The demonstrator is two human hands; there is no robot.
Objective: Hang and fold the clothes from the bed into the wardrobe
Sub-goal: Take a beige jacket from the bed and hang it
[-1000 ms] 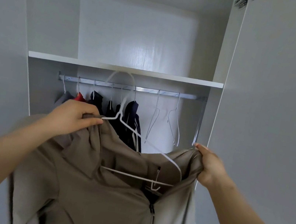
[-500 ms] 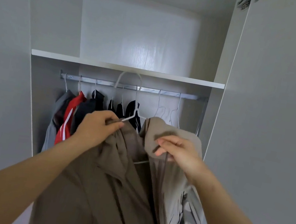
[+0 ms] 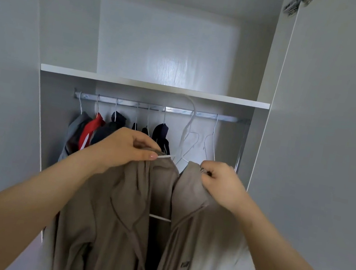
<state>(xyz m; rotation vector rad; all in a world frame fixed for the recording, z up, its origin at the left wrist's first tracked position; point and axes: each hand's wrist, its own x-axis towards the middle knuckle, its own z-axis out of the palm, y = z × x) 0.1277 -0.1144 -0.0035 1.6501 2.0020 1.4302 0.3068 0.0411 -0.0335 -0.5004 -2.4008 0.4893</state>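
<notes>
A beige zip hoodie [image 3: 118,214] hangs open on a white hanger [image 3: 160,218], held up in front of the open wardrobe. My left hand [image 3: 127,147] pinches the hoodie's left shoulder together with the hanger's arm. My right hand [image 3: 220,183] grips the hoodie's right shoulder. The hanger's hook [image 3: 189,122] rises blurred in front of the metal rail [image 3: 226,118], between the hung clothes and the empty hangers; whether it sits on the rail I cannot tell.
Several garments hang at the rail's left: grey [image 3: 75,128], red [image 3: 90,130] and dark ones [image 3: 160,134]. Two empty white hangers [image 3: 210,144] hang at the right. A white shelf [image 3: 154,86] runs above the rail. The open wardrobe door [image 3: 335,136] stands at right.
Both hands have lifted the hoodie higher and moved it right toward the rail's free stretch. My right hand shifted from the front panel to the right shoulder.
</notes>
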